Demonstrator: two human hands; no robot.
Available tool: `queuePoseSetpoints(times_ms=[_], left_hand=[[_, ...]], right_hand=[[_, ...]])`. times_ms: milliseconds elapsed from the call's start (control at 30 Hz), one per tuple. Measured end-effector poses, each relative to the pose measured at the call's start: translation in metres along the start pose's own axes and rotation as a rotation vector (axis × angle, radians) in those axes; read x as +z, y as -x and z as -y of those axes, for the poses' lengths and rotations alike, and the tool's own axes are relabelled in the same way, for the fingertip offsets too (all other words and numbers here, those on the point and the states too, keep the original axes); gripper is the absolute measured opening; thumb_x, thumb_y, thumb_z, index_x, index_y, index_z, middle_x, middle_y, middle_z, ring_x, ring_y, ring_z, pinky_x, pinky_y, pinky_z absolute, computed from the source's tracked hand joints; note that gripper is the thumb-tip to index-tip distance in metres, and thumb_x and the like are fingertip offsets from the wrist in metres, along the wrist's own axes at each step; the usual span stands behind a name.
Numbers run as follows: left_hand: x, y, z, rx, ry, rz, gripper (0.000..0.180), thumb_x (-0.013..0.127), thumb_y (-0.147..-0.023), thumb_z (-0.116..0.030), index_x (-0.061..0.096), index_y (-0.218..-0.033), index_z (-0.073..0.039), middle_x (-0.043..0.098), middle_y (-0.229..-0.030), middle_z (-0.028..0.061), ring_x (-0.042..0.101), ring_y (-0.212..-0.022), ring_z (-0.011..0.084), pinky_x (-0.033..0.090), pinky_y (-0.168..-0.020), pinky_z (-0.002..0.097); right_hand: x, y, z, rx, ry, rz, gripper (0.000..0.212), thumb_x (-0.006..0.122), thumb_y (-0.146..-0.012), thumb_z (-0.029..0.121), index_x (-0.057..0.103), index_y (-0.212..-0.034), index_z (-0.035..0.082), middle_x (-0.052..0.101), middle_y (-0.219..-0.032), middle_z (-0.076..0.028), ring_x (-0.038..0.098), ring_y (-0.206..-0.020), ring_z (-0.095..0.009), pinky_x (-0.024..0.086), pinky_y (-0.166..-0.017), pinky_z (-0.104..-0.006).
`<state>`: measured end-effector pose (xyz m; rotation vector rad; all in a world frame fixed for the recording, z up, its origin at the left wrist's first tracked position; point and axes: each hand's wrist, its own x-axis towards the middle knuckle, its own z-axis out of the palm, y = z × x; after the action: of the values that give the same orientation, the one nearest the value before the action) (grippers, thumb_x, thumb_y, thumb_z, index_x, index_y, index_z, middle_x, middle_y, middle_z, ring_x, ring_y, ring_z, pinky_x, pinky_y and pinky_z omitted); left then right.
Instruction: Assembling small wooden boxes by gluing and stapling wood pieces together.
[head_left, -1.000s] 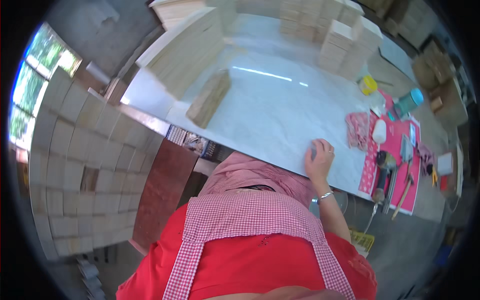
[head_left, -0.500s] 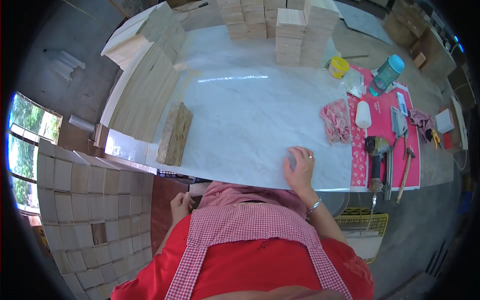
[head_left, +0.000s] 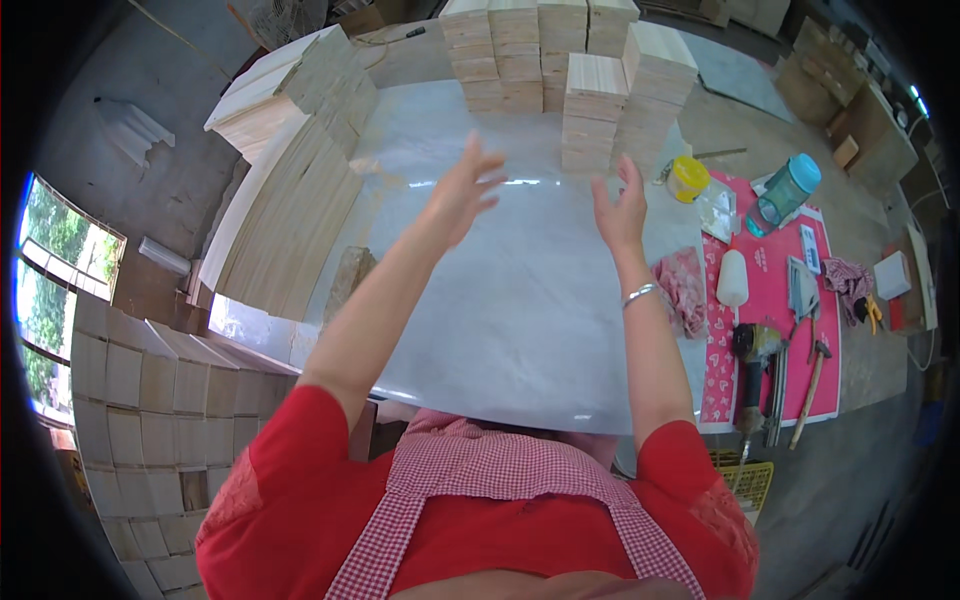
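Head camera: both bare hands are raised over the pale, glossy table [head_left: 500, 320], apart from each other and empty. The left hand [head_left: 463, 197] is open, its fingers loosely spread, above the middle of the tabletop and nearest the row of wooden stacks [head_left: 515, 65] at the far edge. The right hand [head_left: 621, 212] is also open, thumb apart from the slightly bent fingers, just on the near side of the short wooden stack [head_left: 590, 120]; whether it touches that stack I cannot tell. A taller stack [head_left: 655, 85] stands right beside the short 1. On the left side of the table runs a long row of boards [head_left: 285, 220], and a rough brown block [head_left: 349, 273] lies near it, partly hidden by the left forearm. To the right, a crumpled pink cloth [head_left: 682, 292] lies near the edge of the pink mat [head_left: 770, 265], which bears a white bottle [head_left: 732, 278], a blue-green drinking bottle [head_left: 782, 197], a power tool [head_left: 750, 380] and a hammer [head_left: 810, 395]. A yellow tub [head_left: 688, 179] sits beyond the cloth.
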<state>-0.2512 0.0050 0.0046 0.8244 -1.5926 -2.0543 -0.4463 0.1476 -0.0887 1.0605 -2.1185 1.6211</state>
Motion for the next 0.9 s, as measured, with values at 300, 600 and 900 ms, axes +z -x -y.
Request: queuePoseSetpoints(times_ms=[300,600,900], left_hand=[[0.080,-0.138,-0.059,-0.247,-0.216,0.121,0.116,0.050,-0.082,-0.077,0.011,-0.152,0.007,0.007,-0.159,0.0293,0.007,-0.148,0.0444,0.010,-0.118,0.0573],[0.067,-0.161,-0.054,-0.278,-0.081,0.210,0.098,0.059,-0.085,-0.061,0.019,-0.152,-0.001,0.024,-0.153,0.0289,0.022,-0.142,0.0473,0.010,-0.117,0.0595],[0.031,-0.107,-0.042,-0.284,0.102,0.164,0.081,0.068,-0.083,-0.046,0.037,-0.144,-0.002,0.044,-0.143,0.0201,0.039,-0.135,0.0374,0.029,-0.111,0.0542]], right_hand=[[0.043,-0.033,-0.009,0.137,-0.080,-0.072,0.065,0.075,-0.080,0.024,0.048,-0.132,-0.005,0.055,-0.128,-0.021,0.055,-0.118,-0.033,0.043,-0.100,-0.0403],[0.052,-0.033,0.020,0.227,-0.266,-0.055,0.063,0.074,-0.085,0.025,0.048,-0.133,-0.006,0.057,-0.126,-0.019,0.058,-0.111,-0.025,0.048,-0.092,-0.0341],[0.017,-0.023,0.030,0.295,-0.492,0.136,0.051,0.059,-0.097,0.032,0.051,-0.132,-0.005,0.064,-0.109,-0.009,0.057,-0.107,-0.016,0.047,-0.090,-0.0293]])
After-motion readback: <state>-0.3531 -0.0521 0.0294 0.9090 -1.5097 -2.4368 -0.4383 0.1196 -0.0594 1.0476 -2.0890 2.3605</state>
